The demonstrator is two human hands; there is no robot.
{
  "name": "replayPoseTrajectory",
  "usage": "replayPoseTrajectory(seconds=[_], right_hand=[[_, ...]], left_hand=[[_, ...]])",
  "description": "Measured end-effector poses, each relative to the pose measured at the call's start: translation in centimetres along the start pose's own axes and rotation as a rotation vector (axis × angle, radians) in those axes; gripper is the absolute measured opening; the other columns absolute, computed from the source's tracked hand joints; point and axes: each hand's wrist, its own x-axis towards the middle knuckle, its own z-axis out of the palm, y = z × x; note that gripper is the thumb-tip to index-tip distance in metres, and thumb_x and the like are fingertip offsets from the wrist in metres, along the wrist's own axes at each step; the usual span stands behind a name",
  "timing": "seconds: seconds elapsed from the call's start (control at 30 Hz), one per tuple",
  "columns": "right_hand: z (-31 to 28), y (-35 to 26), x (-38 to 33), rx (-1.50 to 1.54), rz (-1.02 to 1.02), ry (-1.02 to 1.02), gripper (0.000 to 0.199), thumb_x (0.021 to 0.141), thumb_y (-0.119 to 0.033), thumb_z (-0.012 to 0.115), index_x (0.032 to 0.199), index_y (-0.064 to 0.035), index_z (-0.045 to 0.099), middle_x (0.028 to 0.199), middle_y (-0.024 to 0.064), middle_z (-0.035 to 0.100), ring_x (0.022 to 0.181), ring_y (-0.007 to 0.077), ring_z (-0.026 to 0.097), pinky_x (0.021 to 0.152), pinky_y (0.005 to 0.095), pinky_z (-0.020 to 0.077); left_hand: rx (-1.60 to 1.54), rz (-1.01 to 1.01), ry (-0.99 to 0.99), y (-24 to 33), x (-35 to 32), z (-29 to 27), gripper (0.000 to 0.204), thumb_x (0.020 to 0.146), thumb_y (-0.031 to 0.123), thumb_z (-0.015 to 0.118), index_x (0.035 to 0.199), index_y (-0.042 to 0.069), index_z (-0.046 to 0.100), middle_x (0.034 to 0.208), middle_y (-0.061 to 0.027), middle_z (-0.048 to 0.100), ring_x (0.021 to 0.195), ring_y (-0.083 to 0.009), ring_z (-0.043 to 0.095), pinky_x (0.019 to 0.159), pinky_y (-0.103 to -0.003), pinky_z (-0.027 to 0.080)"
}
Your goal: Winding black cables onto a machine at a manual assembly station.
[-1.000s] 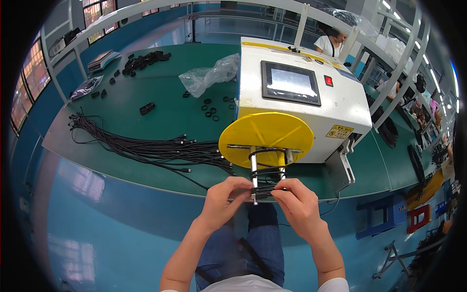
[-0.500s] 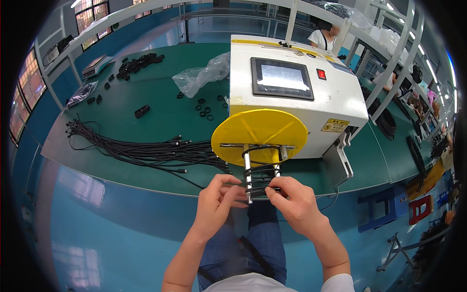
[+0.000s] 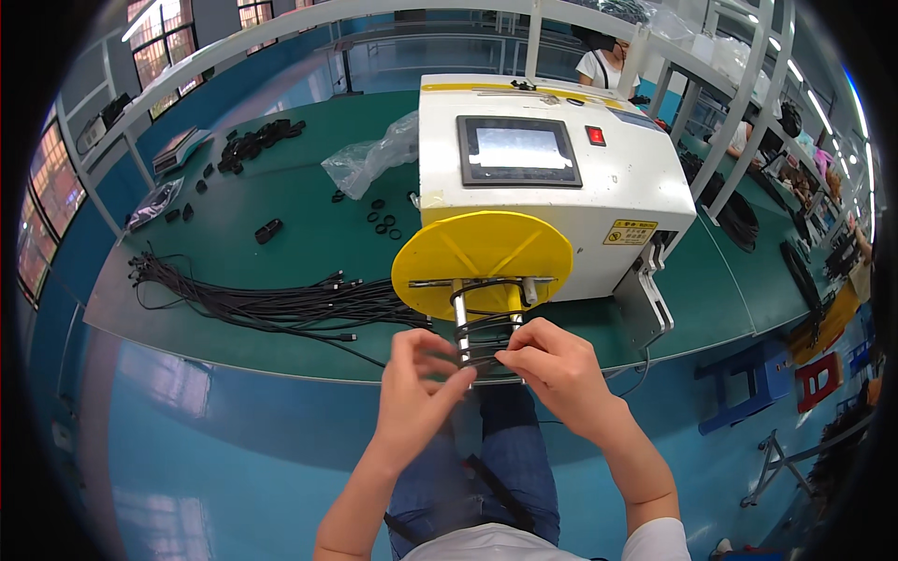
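A white winding machine (image 3: 599,178) with a dark screen and a yellow disc (image 3: 482,257) stands on the green table (image 3: 234,215). Metal pegs (image 3: 461,318) stick out from the disc with a black cable coil (image 3: 482,337) wound round them. My left hand (image 3: 416,393) pinches the coil from the left at the pegs' tips. My right hand (image 3: 557,369) grips the same coil from the right. Both hands sit just below the disc, over the table's front edge.
A bundle of long black cables (image 3: 271,304) lies on the table to the left. Small black rings (image 3: 382,217), a clear plastic bag (image 3: 369,159) and black parts (image 3: 253,145) lie farther back. Another person (image 3: 608,65) sits behind the machine. Stools (image 3: 814,374) stand at the right.
Both hands have stayed at the pegs and shifted slightly on the black coil; the view has tilted a little, so the machine sits higher in the picture.
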Motion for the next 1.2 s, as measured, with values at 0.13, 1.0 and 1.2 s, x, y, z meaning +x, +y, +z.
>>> replayPoseTrajectory(seconds=[0.13,1.0,1.2], right_hand=[[-0.1,0.4,-0.1,-0.018,0.012,-0.021,0.019,0.068,0.006,0.068,0.085,-0.0003,0.063,0.082,0.0088,0.057,0.069,0.023,0.059,0.057,0.0308,0.0482],[4.5,7.7,-2.0,0.197,0.354,0.565,0.015,0.076,0.001,0.064,0.091,0.0005,0.065,0.084,0.0122,0.061,0.072,0.0279,0.063,0.063,0.0332,0.0506],[6.4,7.1,-1.2,0.107,0.358,0.56,0.012,0.077,0.003,0.064,0.089,0.0021,0.064,0.079,0.0113,0.061,0.071,0.0245,0.065,0.06,0.0303,0.0511]], left_hand=[[1.071,0.424,0.018,4.5,-0.8,1.6,0.092,0.062,0.019,0.082,0.136,-0.004,0.032,0.137,-0.0194,0.039,0.131,-0.0324,0.036,0.103,-0.047,0.034],[1.321,0.655,0.089,0.8,4.1,6.1,0.055,0.076,0.0,0.056,0.128,-0.01,0.043,0.131,-0.0272,0.046,0.123,-0.0426,0.045,0.102,-0.047,0.037],[1.299,0.524,0.02,2.3,3.7,6.3,0.066,0.068,-0.002,0.064,0.129,-0.01,0.039,0.133,-0.0307,0.04,0.125,-0.0448,0.04,0.103,-0.047,0.035]])
